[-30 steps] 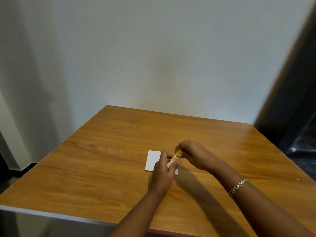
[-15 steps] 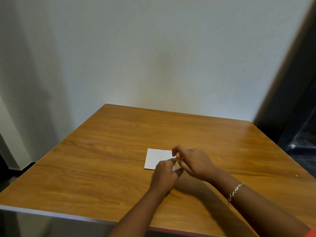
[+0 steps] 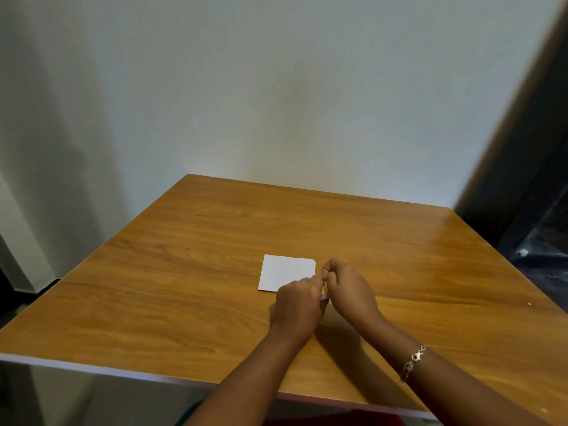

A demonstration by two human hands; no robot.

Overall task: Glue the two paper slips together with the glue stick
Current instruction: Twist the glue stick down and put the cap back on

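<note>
Hands meet just above the middle of the wooden tabletop (image 3: 184,287), knuckle to knuckle. Left hand (image 3: 296,304) is curled into a loose fist, fingers folded in, gripping the glue stick (image 3: 324,293); only a thin sliver of yellow and white shows in the gap between the two hands, rest is hidden inside the grip. Right hand (image 3: 350,289) is also curled, thumb and forefinger pinched together at the top end of the stick, right against the left thumb. Can't tell whether the right hand is on the cap or the stick body, too little visible. Can't tell if the cap is on or off either. White paper (image 3: 284,272) lies flat on the tabletop, just beyond and left of the hands; its near right corner is covered by the left hand. Reads as one squarish sheet from here; a slight step on the top right edge, but can't tell if that is two slips stacked or a single one. Paper looks flat, no lifted edges. Both forearms come in from the near edge of the tabletop, left one from bottom centre, right one from bottom right. Silver chain bracelet (image 3: 413,361) on the right wrist. Tabletop is pushed up against a plain white wall (image 3: 276,87). Dark area to the right of the tabletop, contents too dim and blurred to make out.
</note>
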